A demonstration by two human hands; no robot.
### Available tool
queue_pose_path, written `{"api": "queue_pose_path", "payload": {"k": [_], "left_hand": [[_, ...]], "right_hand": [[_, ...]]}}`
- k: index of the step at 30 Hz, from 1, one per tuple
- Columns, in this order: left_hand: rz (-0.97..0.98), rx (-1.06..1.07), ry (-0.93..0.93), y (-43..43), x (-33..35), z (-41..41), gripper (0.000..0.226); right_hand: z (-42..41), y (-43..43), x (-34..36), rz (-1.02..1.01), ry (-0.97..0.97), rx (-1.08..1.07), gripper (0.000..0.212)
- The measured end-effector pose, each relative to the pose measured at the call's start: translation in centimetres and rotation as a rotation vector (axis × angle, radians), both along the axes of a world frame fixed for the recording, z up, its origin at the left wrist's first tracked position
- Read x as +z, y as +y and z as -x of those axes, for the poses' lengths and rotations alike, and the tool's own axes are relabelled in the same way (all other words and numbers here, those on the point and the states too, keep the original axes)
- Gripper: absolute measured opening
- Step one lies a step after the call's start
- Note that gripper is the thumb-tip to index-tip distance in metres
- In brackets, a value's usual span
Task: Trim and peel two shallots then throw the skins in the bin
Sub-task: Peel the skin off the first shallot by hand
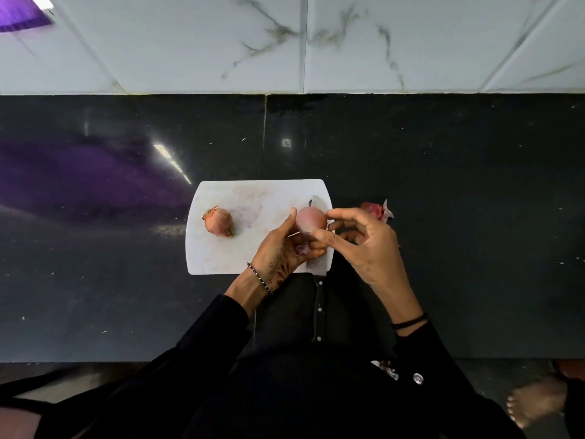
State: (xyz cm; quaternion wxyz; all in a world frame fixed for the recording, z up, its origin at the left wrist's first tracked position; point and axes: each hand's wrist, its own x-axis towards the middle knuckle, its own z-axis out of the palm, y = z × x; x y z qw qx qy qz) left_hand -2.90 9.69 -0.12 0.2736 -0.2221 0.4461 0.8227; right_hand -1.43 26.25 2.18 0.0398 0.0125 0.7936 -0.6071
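Shallots first: the pale shallot point(311, 220), its outer skin mostly off, is held up between your two hands over the right end of the cutting board point(253, 194). Your left grip point(285, 245) is closed round its lower half, with the thumb against its left side and the fingers curled beneath. Your right grip point(364, 245) pinches its right side with forefinger and thumb, and the other fingers are loosely bent behind.

The brown-skinned shallot point(220, 222) lies on the left part of the board, in its skin and well apart from both hands. The board's middle between the two shallots is bare, and so is its far strip.

Mind the knife point(317, 204). It lies along the board's right edge directly under your hands, tip pointing away from you and handle running off the near edge toward your body. The torn skins point(376, 212) lie in a small reddish heap on the dark tabletop point(459, 185), just off the board's right side and partly hidden behind your right fingers.

The tabletop runs wide and open to the left, to the right and beyond the board, as far as the white tiled wall point(190, 42). Its near edge crosses below your forearms. A bare foot point(535, 403) shows on the floor at the lower right.
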Motion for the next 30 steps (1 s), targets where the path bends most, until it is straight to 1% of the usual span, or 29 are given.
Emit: {"api": "queue_pose_path", "payload": {"k": [2, 6, 9, 13, 16, 19, 21, 23, 25, 27, 30], "left_hand": [[0.009, -0.014, -0.003, 0.0, 0.0, -0.1, 0.052], [-0.009, -0.06, 0.004, -0.1, -0.2, -0.1, 0.055], [0.016, -0.066, 0.017, 0.0, -0.2, 0.0, 0.053], [0.071, -0.055, 0.079, 0.1, -0.3, 0.1, 0.053], [0.108, -0.05, 0.111, 0.2, -0.3, 0.0, 0.055], [0.139, -0.038, 0.138, 0.3, -0.5, -0.1, 0.047], [0.161, -0.037, 0.159, 0.3, -0.4, -0.1, 0.045], [0.159, -0.032, 0.164, 0.2, -0.3, 0.0, 0.058], [0.147, -0.039, 0.154, 0.0, -0.2, 0.2, 0.068], [0.126, -0.032, 0.163, -0.3, -0.3, 0.1, 0.064], [0.093, -0.052, 0.212, -0.6, -0.6, -0.2, 0.054]], "right_hand": [[0.1, 0.0, -0.2, -0.021, 0.005, 0.011, 0.039], [0.3, 0.1, -0.6, 0.012, -0.023, -0.012, 0.023], [0.3, 0.3, -0.7, -0.009, -0.037, -0.026, 0.018], [0.1, 0.2, -0.8, -0.047, 0.023, 0.01, 0.027], [0.1, 0.0, -0.9, -0.161, 0.111, 0.091, 0.038], [0.2, -0.2, -1.2, -0.265, 0.158, 0.122, 0.046], [0.1, -0.3, -1.5, -0.282, 0.137, 0.108, 0.047], [0.0, -0.4, -1.5, -0.208, 0.082, 0.081, 0.045], [-0.2, -0.4, -1.2, -0.024, -0.008, 0.024, 0.04], [-0.2, -0.3, -0.8, 0.135, -0.086, -0.033, 0.035], [-0.2, 0.0, -0.8, 0.239, -0.14, -0.096, 0.029]]}}
